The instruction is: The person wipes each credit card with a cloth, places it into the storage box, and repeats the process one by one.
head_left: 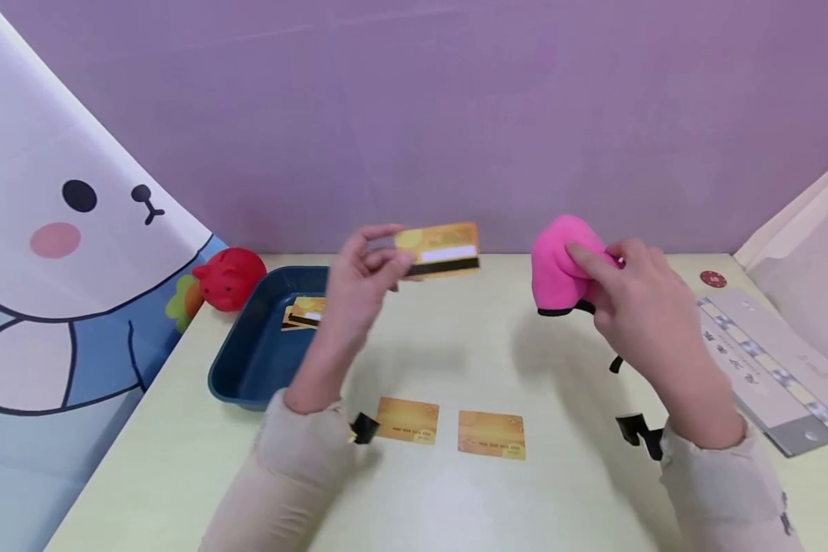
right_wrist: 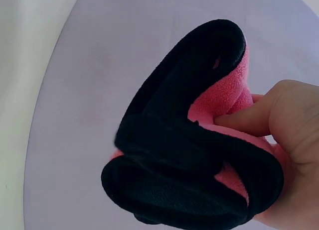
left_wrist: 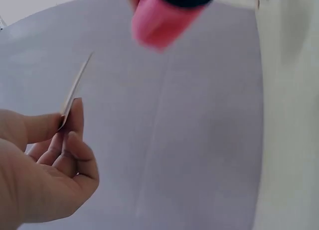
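Observation:
My left hand pinches a gold bank card between thumb and fingers, its black stripe and white signature strip facing me. In the left wrist view the card appears nearly edge-on. To the right, my right hand grips a soft pink fleece item with black trim, raised over the table. The right wrist view looks into the black-edged opening of this pink item, with a dark band crossing it and the fabric creased under the thumb. Two gold cards lie side by side on the table below.
A dark blue tray at the left has gold cards lying in it. Beside its back corner sits a red piggy bank. At the right are a grey-and-white flat box and a red chip. A purple curtain hangs behind.

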The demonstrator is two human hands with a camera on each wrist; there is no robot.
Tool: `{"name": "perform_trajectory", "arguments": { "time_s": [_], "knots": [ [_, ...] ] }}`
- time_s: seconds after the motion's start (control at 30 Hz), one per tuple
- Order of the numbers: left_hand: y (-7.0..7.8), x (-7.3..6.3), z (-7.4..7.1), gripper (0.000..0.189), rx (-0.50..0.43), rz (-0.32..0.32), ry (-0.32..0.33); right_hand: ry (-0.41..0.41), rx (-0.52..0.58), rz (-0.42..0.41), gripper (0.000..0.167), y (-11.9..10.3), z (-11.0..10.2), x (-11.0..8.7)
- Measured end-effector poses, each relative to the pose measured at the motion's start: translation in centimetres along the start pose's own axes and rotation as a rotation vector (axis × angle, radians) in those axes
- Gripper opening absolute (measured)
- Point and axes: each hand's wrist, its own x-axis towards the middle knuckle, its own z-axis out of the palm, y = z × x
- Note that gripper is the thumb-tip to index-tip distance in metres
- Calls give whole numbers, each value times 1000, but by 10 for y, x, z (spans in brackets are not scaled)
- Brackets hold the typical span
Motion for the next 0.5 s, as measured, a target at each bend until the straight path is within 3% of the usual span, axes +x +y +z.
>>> {"name": "perform_trajectory", "arguments": {
  "time_s": [0.1,0.17,0.33,0.4,0.5],
  "knots": [
    [3,9,-33,37,155,-24,20,6,6,0,47,-1,-1,1],
    [2,15,-57,38,295,-75,14,2,5,-1,47,-2,-1,2],
    [-5,29,-111,39,653,-191,-56,-6,9,-7,46,-3,-1,2],
    [-8,37,-126,40,734,-238,-99,-11,10,-8,46,-2,-1,3],
    [-14,51,-142,40,775,-331,-150,-15,7,-2,48,0,-2,3]
  ]
}}
